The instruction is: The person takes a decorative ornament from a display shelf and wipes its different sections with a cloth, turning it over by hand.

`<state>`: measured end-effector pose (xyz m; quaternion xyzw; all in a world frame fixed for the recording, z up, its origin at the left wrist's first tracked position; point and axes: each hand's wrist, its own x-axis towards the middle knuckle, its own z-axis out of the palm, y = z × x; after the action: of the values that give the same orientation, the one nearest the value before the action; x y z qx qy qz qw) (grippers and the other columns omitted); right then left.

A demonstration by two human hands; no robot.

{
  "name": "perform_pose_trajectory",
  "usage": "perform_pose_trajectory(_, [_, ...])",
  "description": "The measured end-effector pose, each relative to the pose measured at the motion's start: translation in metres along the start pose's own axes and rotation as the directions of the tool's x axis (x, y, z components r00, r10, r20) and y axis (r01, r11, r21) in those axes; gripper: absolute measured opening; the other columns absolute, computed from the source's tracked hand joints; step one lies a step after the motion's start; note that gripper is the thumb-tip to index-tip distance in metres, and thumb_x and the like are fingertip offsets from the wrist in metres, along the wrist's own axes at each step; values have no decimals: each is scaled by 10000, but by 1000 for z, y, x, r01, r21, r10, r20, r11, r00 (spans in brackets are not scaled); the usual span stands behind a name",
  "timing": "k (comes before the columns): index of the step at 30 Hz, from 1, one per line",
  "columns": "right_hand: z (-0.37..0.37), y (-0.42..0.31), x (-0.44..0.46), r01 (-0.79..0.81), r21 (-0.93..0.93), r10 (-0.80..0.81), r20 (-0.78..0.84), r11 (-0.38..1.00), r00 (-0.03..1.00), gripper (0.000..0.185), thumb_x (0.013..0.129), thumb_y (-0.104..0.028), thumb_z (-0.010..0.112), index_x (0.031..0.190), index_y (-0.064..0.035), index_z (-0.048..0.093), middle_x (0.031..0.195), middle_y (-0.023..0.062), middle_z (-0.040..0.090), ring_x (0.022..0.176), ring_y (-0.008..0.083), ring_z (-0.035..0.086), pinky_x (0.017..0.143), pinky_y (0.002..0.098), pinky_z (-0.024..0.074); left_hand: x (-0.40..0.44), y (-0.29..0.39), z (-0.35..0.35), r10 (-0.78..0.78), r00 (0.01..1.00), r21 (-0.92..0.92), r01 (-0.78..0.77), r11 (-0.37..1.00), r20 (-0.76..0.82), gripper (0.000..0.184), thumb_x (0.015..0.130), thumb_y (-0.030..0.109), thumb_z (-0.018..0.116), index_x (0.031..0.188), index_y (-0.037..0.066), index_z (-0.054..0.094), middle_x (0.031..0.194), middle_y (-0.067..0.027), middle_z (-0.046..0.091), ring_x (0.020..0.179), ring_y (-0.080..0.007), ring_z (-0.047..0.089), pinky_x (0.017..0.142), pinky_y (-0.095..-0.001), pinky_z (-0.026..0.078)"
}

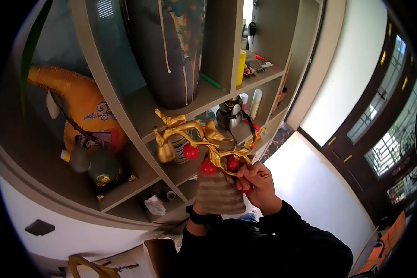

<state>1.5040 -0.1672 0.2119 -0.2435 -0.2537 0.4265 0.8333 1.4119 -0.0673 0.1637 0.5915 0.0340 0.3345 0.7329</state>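
Observation:
A gold branch ornament with gold birds, leaves and red balls is raised in front of the shelves. My right hand pinches its lower right end, fingers closed round the gold stem. A brown-and-beige striped cloth hangs just below the ornament and covers most of my left hand. Its fingers are hidden, so their grip does not show. One red ball lies against the cloth's upper edge. A dark band sits on my left wrist.
Behind the ornament stands a shelf unit holding a tall dark vase and a steel-and-black pot. An orange ornament and a dark round bottle fill the left compartment. To the right is a dark door.

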Motion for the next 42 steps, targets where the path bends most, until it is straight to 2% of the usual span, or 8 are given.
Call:
perform_pose_trajectory(2, [-2,-6,5,107,-236,-98,48,966,994,117,790,28,462,690,-14,505,817,163,556,564,122,468,556,257,403,6,0,7,3,1000,-10,-3,1000,-17,362,830,175,438,1132,5,331,1021,-101,468,883,-184,501,770,-279,430])
perform_pose_trajectory(17, [-11,-12,17,54,-46,-45,189,997,981,69,756,10,507,705,-35,499,767,211,538,496,152,467,487,273,407,31,26,24,152,984,10,-151,988,-99,401,827,171,445,1161,-1,306,1051,-105,452,918,-188,488,797,-278,417])
perform_pose_trajectory(20, [-10,-3,16,207,-269,-136,259,941,956,31,764,10,513,784,-13,515,870,171,548,576,118,500,521,208,406,29,33,31,215,968,144,-196,970,-129,409,826,170,446,1167,-2,301,1057,-106,448,925,-189,486,803,-278,415])
perform_pose_trajectory(22, [-4,-2,17,296,-322,-196,310,899,931,37,756,13,517,782,-12,527,875,167,546,593,124,505,530,214,405,26,45,35,-63,966,-323,-21,946,-249,556,725,42,570,1184,16,257,1084,-100,427,951,-183,467,825,-290,403])
perform_pose_trajectory(25, [6,-6,18,448,-364,-268,448,816,853,68,728,37,529,759,-16,557,864,156,542,657,157,525,570,235,402,14,48,25,184,963,91,-169,981,-197,492,736,134,581,1141,-4,337,1072,-110,448,927,-186,483,769,-286,434])
perform_pose_trajectory(28, [9,-4,8,598,-455,-293,577,660,762,164,681,20,600,819,-25,523,864,166,541,714,215,541,627,284,409,-6,46,13,70,982,-170,-100,980,-176,475,719,129,600,1113,-1,370,1041,-109,478,887,-181,500,746,-278,438])
perform_pose_trajectory(32, [35,22,14,688,-216,-565,430,693,704,401,681,82,565,972,-49,323,940,145,461,882,236,497,750,317,388,2,60,9,56,966,-267,-125,955,-253,437,722,81,585,1095,-11,378,966,-103,520,844,-176,519,732,-267,440])
perform_pose_trajectory(42, [25,19,15,480,-344,-393,294,807,871,364,723,73,531,1055,-1,400,976,85,470,864,125,484,727,241,404,26,70,4,46,997,-329,-63,942,-60,402,682,44,621,1021,-22,417,981,-120,519,851,-166,532,744,-276,445])
